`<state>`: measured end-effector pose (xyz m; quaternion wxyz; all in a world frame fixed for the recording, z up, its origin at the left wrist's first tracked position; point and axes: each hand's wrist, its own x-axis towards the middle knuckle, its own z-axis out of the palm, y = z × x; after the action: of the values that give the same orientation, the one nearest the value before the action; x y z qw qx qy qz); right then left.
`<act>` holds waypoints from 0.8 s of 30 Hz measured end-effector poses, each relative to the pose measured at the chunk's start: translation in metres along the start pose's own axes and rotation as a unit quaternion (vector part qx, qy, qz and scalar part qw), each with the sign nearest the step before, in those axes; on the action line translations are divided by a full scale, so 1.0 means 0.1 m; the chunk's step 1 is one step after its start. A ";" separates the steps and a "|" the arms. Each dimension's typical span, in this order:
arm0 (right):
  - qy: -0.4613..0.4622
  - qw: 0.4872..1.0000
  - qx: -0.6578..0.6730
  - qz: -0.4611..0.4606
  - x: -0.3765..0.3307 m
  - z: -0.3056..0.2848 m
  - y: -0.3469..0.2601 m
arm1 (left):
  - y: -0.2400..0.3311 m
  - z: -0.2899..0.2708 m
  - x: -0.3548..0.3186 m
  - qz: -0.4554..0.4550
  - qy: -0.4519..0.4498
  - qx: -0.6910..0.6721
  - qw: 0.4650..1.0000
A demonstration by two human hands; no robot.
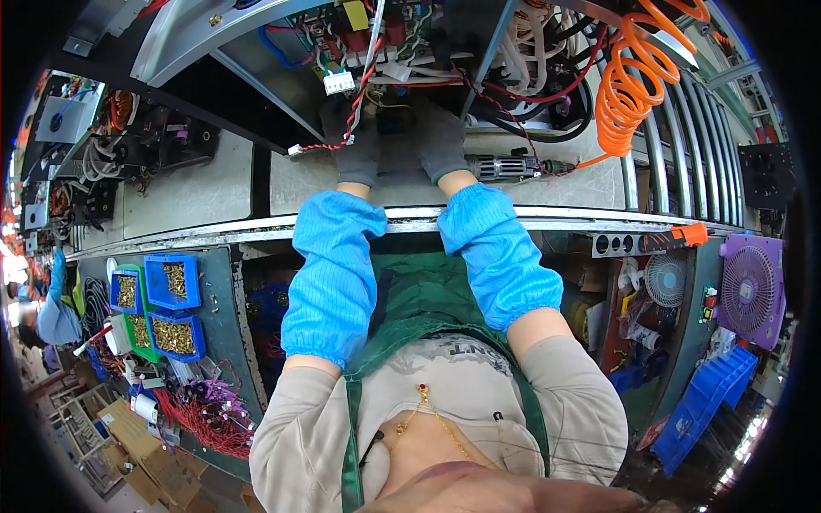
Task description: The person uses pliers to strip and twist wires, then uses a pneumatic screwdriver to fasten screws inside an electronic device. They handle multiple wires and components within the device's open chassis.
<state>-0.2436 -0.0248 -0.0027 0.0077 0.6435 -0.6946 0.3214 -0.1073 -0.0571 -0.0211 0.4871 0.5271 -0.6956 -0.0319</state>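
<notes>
Both my hands wear dark grey gloves and reach into the lower front of an open metal cabinet [197, 43]. My left hand [353, 152] is beside a small black part [393, 122], just behind hanging red and white wires. On the other side of that part is my right hand [441, 144]. Shadow hides the fingertips of both, so their grip does not show. A white connector [339, 83] dangles above my left hand. Right of my right wrist, a silver pneumatic screwdriver [505, 168] lies on the metal bench, joined to an orange coiled hose [629, 85].
Metal rollers [684, 154] continue the line at right. Blue bins [174, 280] of brass fasteners and bundled red wires [214, 423] sit on the left side table. An orange-handled tool [680, 237], a purple fan [753, 286] and a blue crate [705, 406] are at right.
</notes>
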 end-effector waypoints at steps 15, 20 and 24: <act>-0.046 0.999 0.013 -0.002 0.00 0.06 0.12 | 0.22 0.00 -0.04 -0.004 0.032 -0.021 0.999; -0.041 0.999 -0.003 0.000 0.00 0.03 0.06 | 0.28 -0.02 -0.01 -0.095 -0.010 -0.060 0.994; -0.036 0.999 0.016 0.015 -0.01 0.05 0.05 | 0.08 0.06 -0.01 -0.024 0.012 0.018 0.999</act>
<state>-0.2456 -0.0268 -0.0090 -0.0326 0.6443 -0.6987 0.3092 -0.1168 -0.0554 -0.0204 0.4854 0.5522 -0.6774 -0.0246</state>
